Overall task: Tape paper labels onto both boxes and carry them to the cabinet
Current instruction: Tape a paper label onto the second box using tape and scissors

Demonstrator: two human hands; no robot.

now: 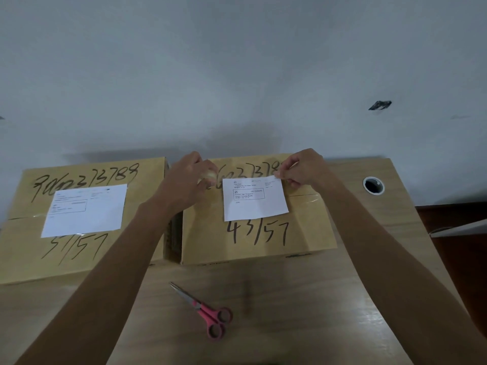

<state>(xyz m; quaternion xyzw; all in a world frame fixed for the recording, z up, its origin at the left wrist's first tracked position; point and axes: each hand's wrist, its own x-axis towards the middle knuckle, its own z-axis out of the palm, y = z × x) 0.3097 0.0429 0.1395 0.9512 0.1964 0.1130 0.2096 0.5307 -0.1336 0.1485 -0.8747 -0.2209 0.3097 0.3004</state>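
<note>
Two brown cardboard boxes with black handwritten numbers stand side by side on the wooden desk. The left box (pixel 31 248) bears a white paper label (pixel 87 209) lying flat on its top. On the right box (pixel 303 227) lies a smaller white label (pixel 254 198). My left hand (pixel 187 177) grips a roll of clear tape (pixel 209 175) at the label's upper left corner. My right hand (pixel 303 167) pinches the tape end at the label's upper right corner, so a strip seems to run along the label's top edge.
Pink-handled scissors (pixel 208 312) lie shut on the wooden desk (pixel 303 299) in front of the boxes. A round cable hole (pixel 373 185) sits at the desk's far right. A grey wall stands right behind the boxes. The desk's right edge drops to a dark floor.
</note>
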